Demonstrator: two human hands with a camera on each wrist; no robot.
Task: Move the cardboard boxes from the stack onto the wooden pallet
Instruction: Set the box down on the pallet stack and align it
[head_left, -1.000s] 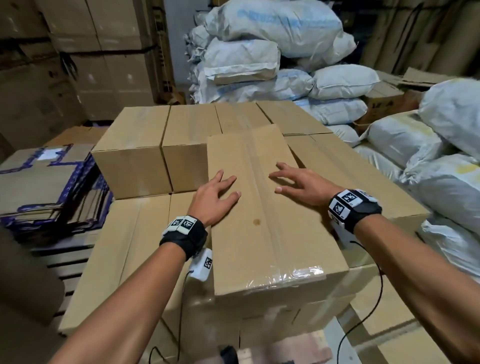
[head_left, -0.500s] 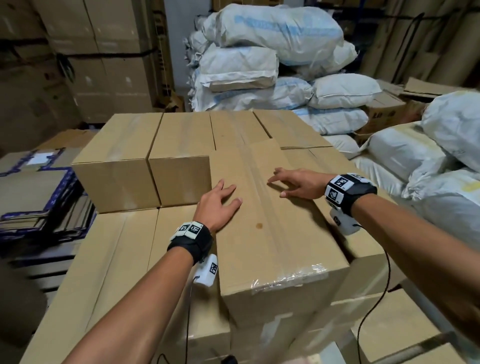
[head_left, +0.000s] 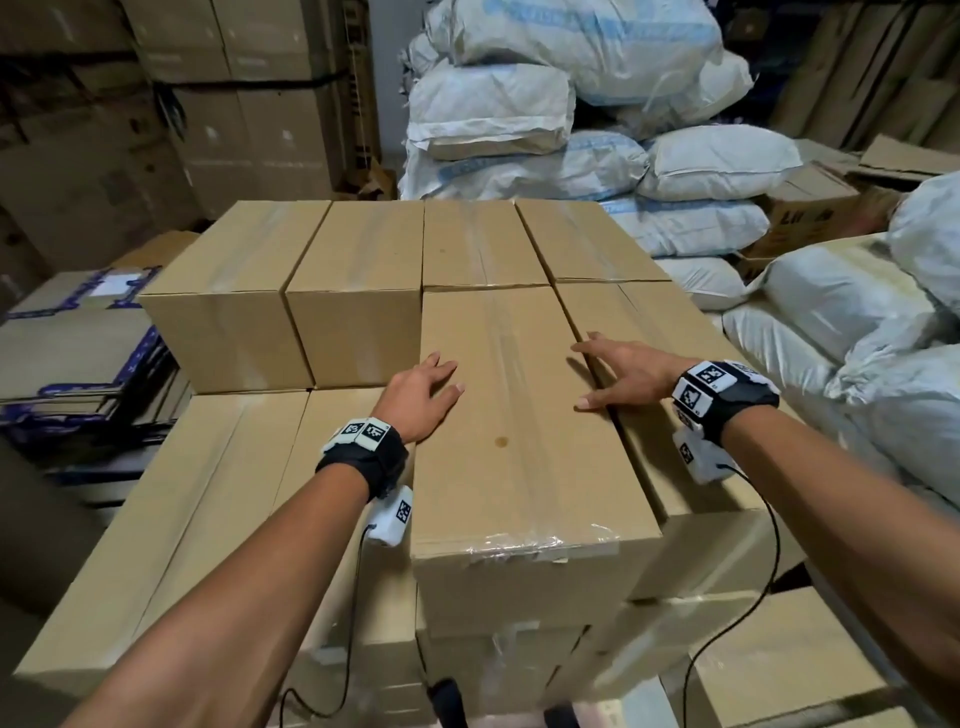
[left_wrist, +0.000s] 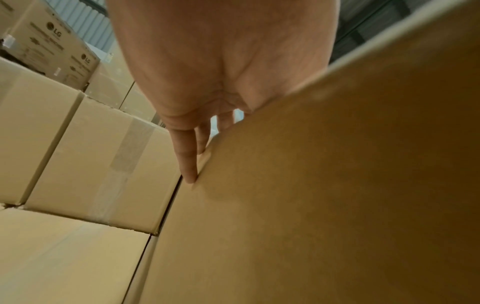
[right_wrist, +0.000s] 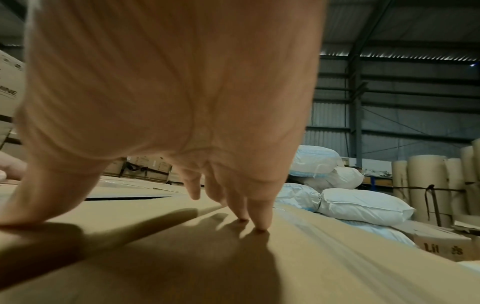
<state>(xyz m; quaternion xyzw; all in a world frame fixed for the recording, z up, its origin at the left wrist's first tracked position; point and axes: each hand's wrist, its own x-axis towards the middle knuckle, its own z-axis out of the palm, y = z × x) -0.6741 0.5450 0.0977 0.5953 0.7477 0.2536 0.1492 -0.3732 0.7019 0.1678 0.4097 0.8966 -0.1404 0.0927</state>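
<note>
A long taped cardboard box (head_left: 514, 431) lies lengthwise on top of the stack, its far end against the back row of boxes (head_left: 363, 249). My left hand (head_left: 423, 392) rests flat on its left top edge, and the fingers (left_wrist: 188, 162) run along that edge of the box (left_wrist: 337, 185). My right hand (head_left: 618, 374) lies spread over the seam on the right, with the thumb on this box (right_wrist: 116, 207) and the fingertips (right_wrist: 261, 224) on the neighbouring box (head_left: 691, 457). Neither hand grips anything. No wooden pallet is in sight.
A lower layer of boxes (head_left: 218, 467) spreads out to the left. Flattened blue-edged cartons (head_left: 78, 353) lie further left. White sacks (head_left: 571, 104) are piled behind the stack and to the right (head_left: 857, 338). Large cartons (head_left: 234, 104) stand at the back left, cardboard rolls (right_wrist: 426, 185) at the back right.
The long box, skewed a second ago, has slid forward and now sits straight against the back row. Both hands moved forward with it, still lying flat on it.
</note>
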